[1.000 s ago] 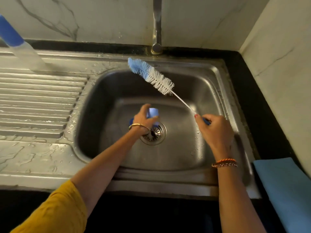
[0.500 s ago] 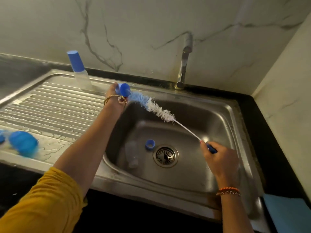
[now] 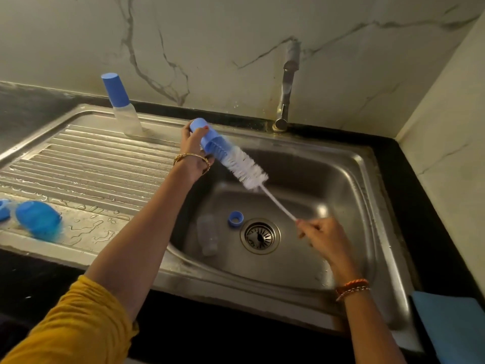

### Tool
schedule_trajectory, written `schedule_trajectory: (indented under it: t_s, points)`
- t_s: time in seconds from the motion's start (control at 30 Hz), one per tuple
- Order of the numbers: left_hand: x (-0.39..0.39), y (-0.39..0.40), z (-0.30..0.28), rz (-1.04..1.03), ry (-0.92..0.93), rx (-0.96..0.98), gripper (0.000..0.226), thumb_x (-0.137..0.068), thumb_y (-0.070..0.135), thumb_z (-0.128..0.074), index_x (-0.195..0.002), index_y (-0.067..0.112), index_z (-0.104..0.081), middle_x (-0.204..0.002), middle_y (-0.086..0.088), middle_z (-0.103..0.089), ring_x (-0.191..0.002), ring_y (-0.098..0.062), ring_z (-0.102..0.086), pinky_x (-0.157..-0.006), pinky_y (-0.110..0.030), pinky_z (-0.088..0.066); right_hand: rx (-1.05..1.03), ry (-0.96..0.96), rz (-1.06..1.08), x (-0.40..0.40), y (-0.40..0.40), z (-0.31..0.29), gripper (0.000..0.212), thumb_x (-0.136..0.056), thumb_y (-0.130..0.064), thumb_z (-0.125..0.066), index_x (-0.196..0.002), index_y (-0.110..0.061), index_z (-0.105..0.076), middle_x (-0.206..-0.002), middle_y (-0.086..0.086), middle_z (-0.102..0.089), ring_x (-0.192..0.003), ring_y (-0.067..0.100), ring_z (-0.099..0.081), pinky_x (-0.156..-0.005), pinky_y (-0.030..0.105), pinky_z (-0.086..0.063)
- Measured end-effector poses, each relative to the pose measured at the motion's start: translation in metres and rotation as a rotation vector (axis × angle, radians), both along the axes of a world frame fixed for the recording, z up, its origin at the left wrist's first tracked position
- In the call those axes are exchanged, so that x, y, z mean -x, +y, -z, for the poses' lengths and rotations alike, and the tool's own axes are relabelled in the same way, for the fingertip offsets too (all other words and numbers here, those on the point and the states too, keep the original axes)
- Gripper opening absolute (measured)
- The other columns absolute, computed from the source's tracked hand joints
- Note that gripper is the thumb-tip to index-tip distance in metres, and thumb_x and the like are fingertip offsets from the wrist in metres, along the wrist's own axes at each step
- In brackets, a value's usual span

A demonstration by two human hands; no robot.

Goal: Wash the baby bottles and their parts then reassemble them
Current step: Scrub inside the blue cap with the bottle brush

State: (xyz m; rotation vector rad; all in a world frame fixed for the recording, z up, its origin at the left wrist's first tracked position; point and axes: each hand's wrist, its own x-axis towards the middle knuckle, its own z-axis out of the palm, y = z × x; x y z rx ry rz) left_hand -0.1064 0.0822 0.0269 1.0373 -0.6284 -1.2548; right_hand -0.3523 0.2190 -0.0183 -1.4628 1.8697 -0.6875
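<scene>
My left hand (image 3: 193,147) grips a blue bottle cap (image 3: 207,139) above the sink's back left rim. My right hand (image 3: 324,239) holds the handle end of a bottle brush (image 3: 242,168), and the brush's blue tip is pushed inside the cap. A clear bottle body (image 3: 207,235) lies on its side in the sink basin (image 3: 315,179), with a blue collar ring (image 3: 235,218) beside it near the drain (image 3: 259,235). An assembled bottle with a blue cap (image 3: 119,103) stands at the back of the drainboard.
Blue parts (image 3: 38,223) lie on the wet drainboard (image 3: 91,164) at the left edge. The tap (image 3: 286,85) rises behind the basin, with no water running. A blue cloth (image 3: 454,327) lies on the dark counter at the lower right.
My left hand lifted the blue cap out of the basin to the back left rim. The brush tip went into the cap. The camera view tilted upward.
</scene>
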Motion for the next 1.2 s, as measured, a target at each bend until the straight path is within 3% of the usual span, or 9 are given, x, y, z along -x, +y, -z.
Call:
schedule_trajectory:
  t_s: [0.1,0.17,0.53,0.63,0.77,0.83,0.93,1.03,1.2]
  points:
    - [0.001,0.006,-0.003,0.039,0.083,0.040,0.080,-0.064,0.032,-0.064,-0.135,0.011,-0.033,-0.101,-0.007,-0.050,-0.081,-0.014,-0.056,-0.060,-0.024,-0.052,-0.522,-0.443,-0.109,0.000,-0.001,-0.006,0.038,-0.093,-0.032,-0.049,-0.061,-0.012,-0.055,-0.038,-0.008,-0.030,-0.029,0.000,-0.024,-0.031,0.011,-0.017]
    - [-0.001,0.005,0.002,0.043,0.113,0.039,0.069,-0.069,0.032,-0.059,-0.132,0.017,-0.033,-0.099,-0.005,-0.050,-0.079,-0.015,-0.056,-0.057,-0.025,-0.052,-0.506,-0.458,-0.090,0.005,-0.002,-0.003,0.036,-0.093,-0.034,-0.048,-0.066,-0.013,-0.056,-0.037,-0.010,-0.031,-0.029,-0.001,-0.022,-0.031,0.011,-0.015]
    - [-0.006,-0.004,0.014,-0.149,0.028,-0.026,0.048,-0.093,0.009,-0.048,-0.137,0.012,-0.031,-0.104,-0.009,-0.046,-0.090,-0.020,-0.053,-0.082,-0.038,-0.049,0.799,0.466,0.112,0.000,-0.001,0.004,0.013,-0.082,-0.018,-0.060,-0.075,-0.015,-0.070,-0.067,0.005,-0.068,-0.056,0.027,-0.061,-0.046,0.029,-0.044]
    - [-0.008,-0.010,0.016,-0.138,-0.058,-0.049,0.049,-0.092,0.011,-0.049,-0.138,0.012,-0.033,-0.121,-0.013,-0.045,-0.100,-0.021,-0.051,-0.081,-0.032,-0.049,0.508,0.243,0.128,-0.011,0.003,0.000,0.027,-0.092,-0.023,-0.053,-0.070,-0.019,-0.068,-0.055,-0.002,-0.062,-0.051,0.018,-0.055,-0.051,0.026,-0.038]
    - [-0.014,-0.013,0.008,-0.015,0.003,0.026,0.044,-0.095,0.010,-0.042,-0.138,0.008,-0.031,-0.103,-0.007,-0.048,-0.085,-0.018,-0.055,-0.061,-0.026,-0.053,-0.227,-0.549,0.128,-0.012,-0.003,-0.011,0.038,-0.097,-0.031,-0.043,-0.061,-0.018,-0.048,-0.036,-0.012,-0.032,-0.031,-0.001,-0.022,-0.034,0.013,-0.016]
    - [-0.012,-0.011,0.003,0.006,0.001,0.023,0.037,-0.095,0.010,-0.043,-0.131,0.013,-0.036,-0.104,-0.006,-0.046,-0.083,-0.017,-0.054,-0.059,-0.025,-0.053,-0.308,-0.614,0.146,-0.011,-0.005,-0.009,0.034,-0.096,-0.033,-0.044,-0.067,-0.017,-0.050,-0.036,-0.012,-0.030,-0.030,-0.002,-0.017,-0.033,0.012,-0.010]
    - [-0.009,-0.014,-0.004,-0.069,0.027,0.005,0.028,-0.093,0.007,-0.046,-0.117,0.019,-0.038,-0.098,-0.003,-0.046,-0.081,-0.015,-0.052,-0.062,-0.026,-0.050,-0.091,-0.466,0.117,-0.016,-0.003,-0.007,0.018,-0.086,-0.026,-0.063,-0.073,-0.018,-0.055,-0.045,-0.009,-0.045,-0.033,0.000,-0.032,-0.035,0.013,-0.024]
    - [-0.008,-0.016,-0.007,-0.102,0.020,-0.030,0.036,-0.093,0.008,-0.048,-0.127,0.013,-0.039,-0.092,-0.002,-0.045,-0.078,-0.014,-0.051,-0.064,-0.028,-0.049,0.394,0.129,0.116,-0.016,-0.003,-0.004,0.014,-0.080,-0.016,-0.069,-0.069,-0.017,-0.061,-0.059,-0.004,-0.060,-0.051,0.007,-0.054,-0.049,0.024,-0.042]
    - [-0.002,-0.018,-0.003,-0.066,0.083,-0.110,0.046,-0.092,0.010,-0.050,-0.135,0.016,-0.037,-0.115,-0.010,-0.042,-0.083,-0.019,-0.053,-0.068,-0.035,-0.051,0.800,0.566,0.248,-0.018,0.000,-0.009,0.008,-0.081,-0.015,-0.064,-0.078,-0.014,-0.071,-0.066,0.005,-0.069,-0.053,0.024,-0.061,-0.045,0.024,-0.040]
